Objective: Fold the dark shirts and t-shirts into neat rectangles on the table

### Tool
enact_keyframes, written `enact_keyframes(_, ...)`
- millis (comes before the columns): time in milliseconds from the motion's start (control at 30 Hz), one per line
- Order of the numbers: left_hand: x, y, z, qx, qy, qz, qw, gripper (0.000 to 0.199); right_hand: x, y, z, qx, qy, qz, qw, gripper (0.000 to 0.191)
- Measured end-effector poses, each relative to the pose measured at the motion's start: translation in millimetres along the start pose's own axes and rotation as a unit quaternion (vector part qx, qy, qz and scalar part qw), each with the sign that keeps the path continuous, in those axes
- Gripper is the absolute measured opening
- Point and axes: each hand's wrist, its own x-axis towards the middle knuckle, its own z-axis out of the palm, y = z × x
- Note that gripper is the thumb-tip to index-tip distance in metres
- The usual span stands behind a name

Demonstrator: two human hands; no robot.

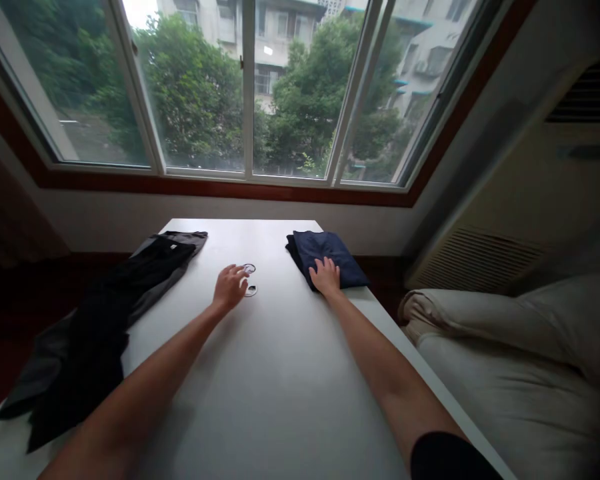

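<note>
My right hand (326, 276) lies with spread fingers on a folded navy garment (337, 250) at the right edge of the white table (260, 380). A darker folded cloth (295, 251) shows from under its left side. Over the middle of the table hangs my left hand (230, 287), fingers apart and slightly bent, with nothing in it. Beside its fingertips are two small round marks or discs, one farther off (250, 268) and one nearer (251, 290); I cannot tell what they are. Black trousers (105, 303) lie along the left edge, on top of a grey garment (167, 280).
Past the table's far end is a wall with a wide window (250, 100) framed in brown wood. A pale sofa (510, 360) stands close on the right, with a vented cabinet-like unit (485, 257) behind it. A curtain (15, 200) hangs at the left.
</note>
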Motion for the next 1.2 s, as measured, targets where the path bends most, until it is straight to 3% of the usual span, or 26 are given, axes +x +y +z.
enact_keyframes(133, -35.8, -75.1, -72.4, 0.146, 0.064, -0.154, 0.975, 0.032, -9.8, -26.9, 5.8, 0.005, -0.001, -0.011, 1.0, 0.062)
enact_keyframes(267, -76.2, -121.8, -126.1, 0.227, 0.115, -0.272, 0.928, 0.046, -24.0, -51.6, 7.7, 0.061, 0.029, 0.024, 0.997, 0.053)
enact_keyframes(333, -92.6, -138.4, -141.4, 0.245, 0.114, -0.332, 0.904, 0.052, -29.2, -65.6, 4.8, 0.093, 0.034, 0.03, 0.995, 0.046)
enact_keyframes(433, -107.1, -155.7, -152.0, 0.242, 0.054, -0.399, 0.882, 0.057, -38.4, -90.0, 0.4, 0.128, 0.031, 0.033, 0.991, 0.041)
enact_keyframes(533, -109.8, -163.7, -155.1, 0.232, -0.012, -0.409, 0.883, 0.038, -53.0, -113.3, 1.1, 0.154, 0.056, 0.016, 0.986, 0.038)
enact_keyframes(600, -108.5, -163.7, -156.8, 0.226, -0.024, -0.407, 0.885, 0.029, -63.6, -123.9, 4.0, 0.163, 0.07, -0.033, 0.984, 0.034)
enact_keyframes(767, -101.9, -142.6, -169.5, 0.211, 0.042, -0.39, 0.895, 0.029, -75.9, -131.8, 5.9, 0.181, 0.068, -0.119, 0.974, 0.029)
enact_keyframes(967, -78.6, -84.5, -178.4, 0.124, 0.131, -0.314, 0.932, 0.028, -81.5, -146.3, -4.2, 0.235, 0.037, -0.209, 0.949, 0.024)
enact_keyframes(1100, -70.5, -23.8, -162.1, 0.009, 0.084, -0.215, 0.973, 0.02, -93.2, -159.6, -9.7, 0.301, -0.034, -0.258, 0.917, 0.024)
enact_keyframes(1200, -76.5, 31.1, -149.8, -0.109, -0.009, -0.117, 0.987, 0.019, -96.8, -163.5, -14.6, 0.342, -0.071, -0.241, 0.905, 0.03)
